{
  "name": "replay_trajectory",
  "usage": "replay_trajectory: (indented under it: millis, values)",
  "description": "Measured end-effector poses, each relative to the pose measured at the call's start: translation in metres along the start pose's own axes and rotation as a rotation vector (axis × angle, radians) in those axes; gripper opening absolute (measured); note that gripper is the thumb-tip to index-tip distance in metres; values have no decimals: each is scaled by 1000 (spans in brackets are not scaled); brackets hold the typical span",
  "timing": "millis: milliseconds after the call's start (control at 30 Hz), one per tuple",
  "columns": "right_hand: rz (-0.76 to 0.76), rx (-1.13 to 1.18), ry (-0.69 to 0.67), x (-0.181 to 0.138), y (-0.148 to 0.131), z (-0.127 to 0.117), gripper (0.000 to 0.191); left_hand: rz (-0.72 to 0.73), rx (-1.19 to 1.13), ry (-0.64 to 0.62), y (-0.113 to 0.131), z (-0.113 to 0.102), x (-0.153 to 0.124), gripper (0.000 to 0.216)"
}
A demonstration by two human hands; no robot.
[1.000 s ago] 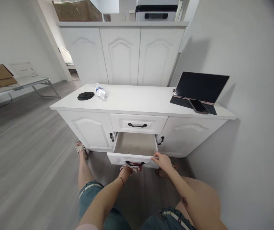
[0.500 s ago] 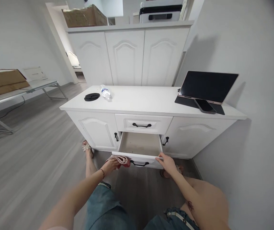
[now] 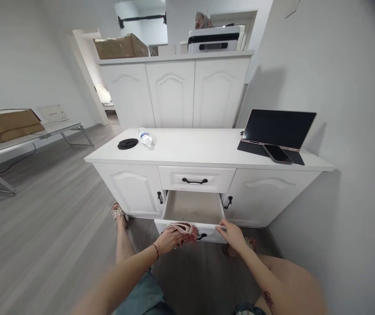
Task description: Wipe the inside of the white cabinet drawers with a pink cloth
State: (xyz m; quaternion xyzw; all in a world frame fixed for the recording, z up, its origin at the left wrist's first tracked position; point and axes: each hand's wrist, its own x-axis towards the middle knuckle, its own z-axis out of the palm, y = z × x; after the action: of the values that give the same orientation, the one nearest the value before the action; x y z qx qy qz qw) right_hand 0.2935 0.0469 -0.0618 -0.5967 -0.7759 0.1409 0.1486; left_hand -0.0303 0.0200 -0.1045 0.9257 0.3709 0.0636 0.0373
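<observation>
My left hand point(image 3: 169, 239) grips a pink cloth point(image 3: 185, 229) pressed against the top front edge of the lower drawer point(image 3: 192, 209), which stands pulled out of the low white cabinet point(image 3: 207, 148). The cloth covers part of that drawer's black handle point(image 3: 202, 236). My right hand point(image 3: 232, 233) rests on the drawer front's right corner, fingers curled over the edge. The inside of the drawer looks bare. The drawer above it point(image 3: 196, 179) is closed.
On the cabinet top lie a water bottle point(image 3: 145, 136), a black round lid point(image 3: 127, 143), a propped tablet point(image 3: 278, 129) and a phone point(image 3: 274, 153). A tall white cupboard point(image 3: 174, 89) stands behind. A folding table point(image 3: 26, 133) with cardboard is at left. The wall is close on the right.
My left hand has brought the pink cloth up from below the drawer handle onto the drawer's front edge and slid it rightwards. My right hand stays on the drawer's right corner.
</observation>
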Motion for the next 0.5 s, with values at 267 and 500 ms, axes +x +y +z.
replay_trajectory:
  millis: [267,500]
  values:
    - [33,-34,-15,0,-6,-5,28,293,174,62,32,16,49,41]
    - [30,-1,-20,1,-4,-3,31,180,-78,-141,23,3,50,43]
